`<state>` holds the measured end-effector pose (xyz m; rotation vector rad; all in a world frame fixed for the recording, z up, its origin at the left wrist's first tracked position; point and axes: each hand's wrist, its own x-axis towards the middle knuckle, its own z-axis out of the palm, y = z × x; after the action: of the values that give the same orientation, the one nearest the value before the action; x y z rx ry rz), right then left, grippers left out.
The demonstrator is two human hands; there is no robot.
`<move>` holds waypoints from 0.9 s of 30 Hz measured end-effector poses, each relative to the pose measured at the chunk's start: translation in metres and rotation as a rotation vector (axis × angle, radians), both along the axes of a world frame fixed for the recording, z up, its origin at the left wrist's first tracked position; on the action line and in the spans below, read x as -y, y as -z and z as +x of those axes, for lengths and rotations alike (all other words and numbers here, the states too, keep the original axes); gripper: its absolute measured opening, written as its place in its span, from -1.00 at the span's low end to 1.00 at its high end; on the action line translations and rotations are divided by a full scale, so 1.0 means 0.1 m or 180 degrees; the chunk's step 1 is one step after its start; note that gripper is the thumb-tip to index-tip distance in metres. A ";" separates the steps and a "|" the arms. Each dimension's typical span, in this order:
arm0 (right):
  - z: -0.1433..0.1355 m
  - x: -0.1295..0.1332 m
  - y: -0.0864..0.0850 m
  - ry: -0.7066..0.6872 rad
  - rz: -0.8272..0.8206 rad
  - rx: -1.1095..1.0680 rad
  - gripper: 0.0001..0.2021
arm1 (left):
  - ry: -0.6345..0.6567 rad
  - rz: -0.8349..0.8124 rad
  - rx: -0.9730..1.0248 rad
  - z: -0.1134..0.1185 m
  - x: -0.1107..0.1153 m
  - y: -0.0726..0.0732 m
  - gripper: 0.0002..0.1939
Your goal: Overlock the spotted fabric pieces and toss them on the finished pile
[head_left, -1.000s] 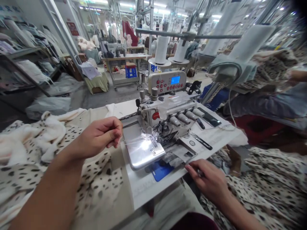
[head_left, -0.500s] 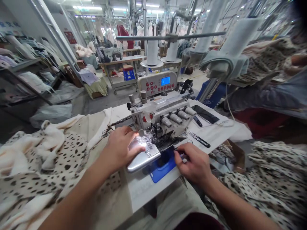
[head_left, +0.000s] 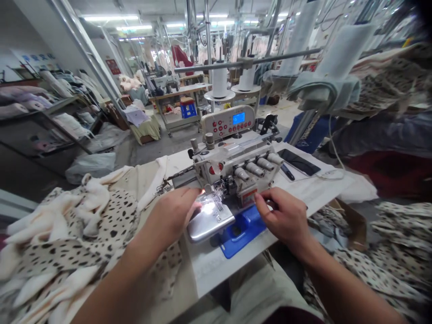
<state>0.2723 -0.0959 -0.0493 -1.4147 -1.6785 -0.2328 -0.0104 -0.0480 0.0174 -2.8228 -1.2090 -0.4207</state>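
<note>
A white overlock sewing machine (head_left: 236, 162) stands on the table, its lamp lighting the metal plate (head_left: 211, 220) at its front left. My left hand (head_left: 172, 209) lies over the left edge of that plate, thumb and forefinger a little apart beside the presser foot, holding nothing that I can see. At the right end of the lower front cover (head_left: 248, 197) is my right hand (head_left: 281, 213), its fingers curled and pressed together; what they hold, if anything, is hidden. Under both, a blue tray (head_left: 232, 245) shows.
Spotted and cream fabric (head_left: 111, 216) is heaped on the left. A phone (head_left: 300, 162) and a small dark tool (head_left: 287, 172) lie right of the machine. Thread cones (head_left: 220, 81) stand behind it. More spotted fabric (head_left: 401, 229) is piled at the lower right.
The machine's lower front, open and dark before, is now covered by a panel with an orange label. My right hand has risen beside it. The view has shifted, and the tweezers no longer show.
</note>
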 end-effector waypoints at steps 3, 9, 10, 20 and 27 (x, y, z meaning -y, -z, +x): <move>0.00 0.19 -0.07 -0.0240 -0.0083 0.0014 -0.86 | -0.0147 0.0170 -0.0579 0.03 0.08 -0.09 -0.87; -0.04 0.39 0.04 -0.0598 -0.0271 -0.0013 -0.87 | -0.0525 0.0731 -0.0663 0.09 0.18 -0.15 -0.85; -0.04 0.40 0.07 -0.0635 -0.0300 -0.0029 -0.87 | -0.0526 0.0844 -0.0516 0.09 0.18 -0.15 -0.85; 0.08 0.54 0.23 -0.0691 -0.0373 -0.0066 -0.91 | -0.0693 0.1315 0.0506 0.11 -0.05 0.21 -0.71; 0.00 0.63 -0.01 -0.1072 -0.0294 -0.0156 -0.85 | -0.1270 0.0940 0.0273 0.19 -0.17 0.25 -0.77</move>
<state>0.2726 -0.1593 -0.0481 -1.1689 -1.8738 0.0689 0.0087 -0.0305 -0.0076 -2.2695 -1.5353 -0.6354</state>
